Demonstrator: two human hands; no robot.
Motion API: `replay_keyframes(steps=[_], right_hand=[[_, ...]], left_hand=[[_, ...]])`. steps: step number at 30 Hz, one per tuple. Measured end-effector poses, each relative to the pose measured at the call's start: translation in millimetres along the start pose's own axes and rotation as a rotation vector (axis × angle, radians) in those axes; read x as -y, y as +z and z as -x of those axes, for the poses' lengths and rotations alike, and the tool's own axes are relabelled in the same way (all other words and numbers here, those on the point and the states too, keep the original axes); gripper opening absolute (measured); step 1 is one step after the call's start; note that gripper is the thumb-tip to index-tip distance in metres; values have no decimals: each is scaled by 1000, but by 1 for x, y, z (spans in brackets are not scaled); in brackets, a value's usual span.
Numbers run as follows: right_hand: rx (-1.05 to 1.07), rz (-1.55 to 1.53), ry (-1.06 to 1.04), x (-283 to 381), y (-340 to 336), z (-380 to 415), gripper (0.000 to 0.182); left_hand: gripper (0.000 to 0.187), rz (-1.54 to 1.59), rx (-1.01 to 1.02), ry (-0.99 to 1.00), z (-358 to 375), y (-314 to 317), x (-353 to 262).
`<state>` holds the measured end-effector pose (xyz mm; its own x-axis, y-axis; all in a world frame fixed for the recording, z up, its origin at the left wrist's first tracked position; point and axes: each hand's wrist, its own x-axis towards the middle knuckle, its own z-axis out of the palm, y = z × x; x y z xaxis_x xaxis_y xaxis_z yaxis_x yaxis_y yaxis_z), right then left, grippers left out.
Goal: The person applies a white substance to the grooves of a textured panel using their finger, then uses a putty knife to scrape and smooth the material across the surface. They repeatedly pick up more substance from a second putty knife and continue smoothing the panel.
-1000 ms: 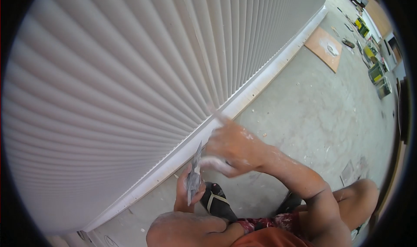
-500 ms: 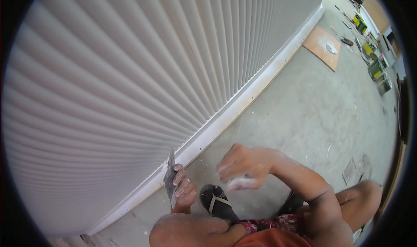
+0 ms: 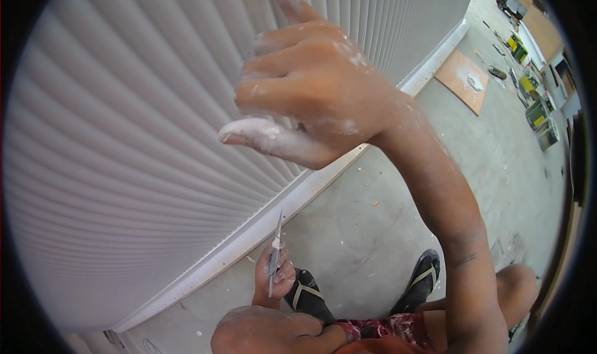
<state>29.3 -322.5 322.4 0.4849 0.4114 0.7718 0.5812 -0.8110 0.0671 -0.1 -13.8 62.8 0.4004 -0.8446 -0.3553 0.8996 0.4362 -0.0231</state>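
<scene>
Raised in front of the white fluted panel (image 3: pixel 155 136), my right hand (image 3: pixel 305 93) is smeared with white paste on thumb and knuckles. Its index finger stretches up toward the flutes near the top edge, while the other fingers are bent. Nothing shows in its grasp. Low in the view, my left hand (image 3: pixel 283 273) is closed around a putty knife (image 3: pixel 275 251), seen nearly edge-on with its tip upward, beside the white base strip (image 3: pixel 298 198) of the panel. White residue covers those fingers too.
A wooden board (image 3: pixel 463 80) with white paste lies on the grey floor (image 3: pixel 373 217) at upper right. Several tins, one of them a green and yellow can (image 3: pixel 536 113), and tools stand beyond it. My feet in black sandals (image 3: pixel 308 298) are below.
My right hand has risen from above the floor to the panel, its index finger now extended. My left hand and the putty knife have shifted right, and the blade has turned edge-on.
</scene>
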Motion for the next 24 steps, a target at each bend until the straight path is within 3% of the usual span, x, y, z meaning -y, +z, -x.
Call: replay_keyframes(steps=[2, 6, 8, 9, 16, 20, 24], right_hand=[[-27, 22, -15, 3, 8, 1, 53], [23, -21, 111, 19, 29, 5, 37], [-39, -54, 118, 27, 35, 6, 59], [-25, -56, 134, 29, 36, 6, 61], [-334, -203, 188, 36, 80, 19, 42], [-155, -150, 266, 40, 80, 30, 37], [-193, -198, 322, 48, 85, 39, 34]], left_hand=[[30, -28, -37, 15, 0, -2, 0], [30, -38, -78, 22, 1, -1, -1], [30, -38, -72, 18, 1, -3, -3], [30, -39, -73, 19, 1, -4, -4], [30, -29, -92, 46, 4, -8, -6], [31, -28, -111, 75, 7, -13, -8], [31, -5, -104, 78, 8, -18, -11]])
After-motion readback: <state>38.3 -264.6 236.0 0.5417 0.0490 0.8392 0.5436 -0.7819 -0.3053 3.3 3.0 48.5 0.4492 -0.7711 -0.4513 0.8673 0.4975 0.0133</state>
